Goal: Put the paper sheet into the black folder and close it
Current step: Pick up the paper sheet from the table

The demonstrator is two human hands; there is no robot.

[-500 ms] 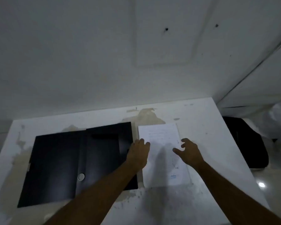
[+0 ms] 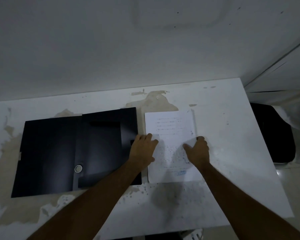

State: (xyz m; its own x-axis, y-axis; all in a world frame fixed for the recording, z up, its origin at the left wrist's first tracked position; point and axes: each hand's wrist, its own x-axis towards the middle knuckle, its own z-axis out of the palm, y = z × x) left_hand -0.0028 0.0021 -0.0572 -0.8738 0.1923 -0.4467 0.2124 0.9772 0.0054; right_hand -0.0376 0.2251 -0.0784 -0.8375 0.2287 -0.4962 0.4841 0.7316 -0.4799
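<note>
A black folder (image 2: pixel 59 153) lies open and flat on the left half of the white table (image 2: pixel 232 135), with a round metal snap (image 2: pixel 78 168) near its fold. Right beside it lies the white paper sheet (image 2: pixel 170 125), printed text facing up. My left hand (image 2: pixel 144 148) rests palm down across the folder's right edge and the sheet's left edge. My right hand (image 2: pixel 198 149) lies on the sheet's right side, fingers spread, its fingertips at the right edge. Neither hand has lifted the sheet.
The table's surface is worn, with tan peeled patches (image 2: pixel 154 101) behind the folder and along the left. A white wall stands just behind the table. A dark object (image 2: pixel 274 132) sits beyond the table's right edge.
Both hands have come down and closer onto the sheet: the left now lies over its left edge, the right has settled on its right side. Folder and sheet have not shifted.
</note>
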